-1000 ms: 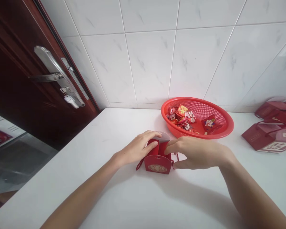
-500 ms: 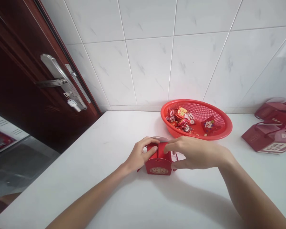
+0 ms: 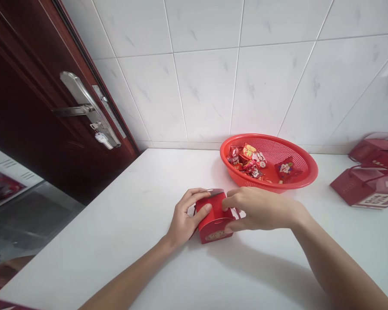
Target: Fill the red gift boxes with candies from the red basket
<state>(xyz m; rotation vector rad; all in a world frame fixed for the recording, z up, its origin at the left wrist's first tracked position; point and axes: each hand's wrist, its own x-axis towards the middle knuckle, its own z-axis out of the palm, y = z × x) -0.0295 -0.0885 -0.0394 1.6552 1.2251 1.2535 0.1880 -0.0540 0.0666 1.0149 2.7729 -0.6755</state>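
Observation:
A small red paper box (image 3: pixel 216 228) with a pale printed oval on its front stands on the white table (image 3: pixel 142 193), slightly turned. My left hand (image 3: pixel 186 215) is wrapped round its left side, thumb on the top and fingers at the back edge. From the right, my right hand (image 3: pixel 252 209) grips the box, with bent fingers at the top's right edge and the thumb by the front corner. Parts of a cord show on both sides of the box.
Behind the box, a red mesh basket (image 3: pixel 268 186) holds several wrapped candies (image 3: pixel 250 158). More red boxes (image 3: pixel 365 187) stand at the far right. A tiled wall (image 3: pixel 207 94) backs the table; a dark door (image 3: pixel 35 86) is at the left.
The box has turned a little and its front has tilted. My left hand has shifted slightly down along its side, and my right thumb now lies against the front. The view has moved slightly.

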